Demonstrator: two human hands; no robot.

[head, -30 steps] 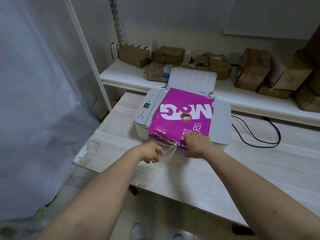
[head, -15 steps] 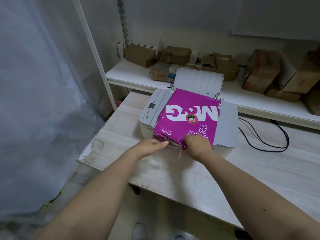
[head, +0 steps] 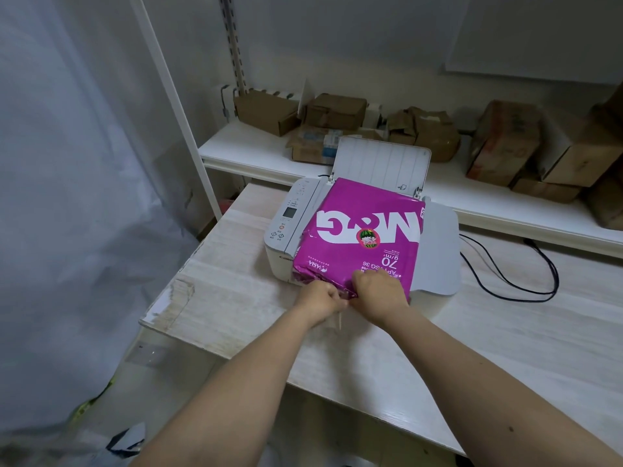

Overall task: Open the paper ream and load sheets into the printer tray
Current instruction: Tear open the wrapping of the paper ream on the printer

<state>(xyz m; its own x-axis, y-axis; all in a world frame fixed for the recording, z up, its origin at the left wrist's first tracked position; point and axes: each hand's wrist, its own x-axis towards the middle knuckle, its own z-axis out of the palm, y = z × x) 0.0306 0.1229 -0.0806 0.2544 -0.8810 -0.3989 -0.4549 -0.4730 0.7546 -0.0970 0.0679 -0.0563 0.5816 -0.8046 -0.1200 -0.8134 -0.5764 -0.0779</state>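
Note:
A magenta paper ream (head: 362, 230) with white lettering lies flat on top of the white printer (head: 286, 227). The printer's rear paper tray (head: 381, 163) stands raised behind it. Both hands meet at the ream's near end. My left hand (head: 320, 296) pinches the wrapper flap there, and a clear strip hangs below it. My right hand (head: 379, 291) grips the same near edge, fingers curled on the wrapper. The near end of the wrapper looks crumpled and torn under the fingers.
The printer sits on a pale wooden table (head: 472, 332). A black cable (head: 526, 281) loops on the table to the right. Behind, a white shelf (head: 256, 150) carries several cardboard boxes (head: 505, 143). A plastic sheet (head: 74, 197) hangs on the left.
My left hand, which was pulling a clear strip away to the left, has come back in to the ream's near edge beside my right hand. The ream has stayed on the printer.

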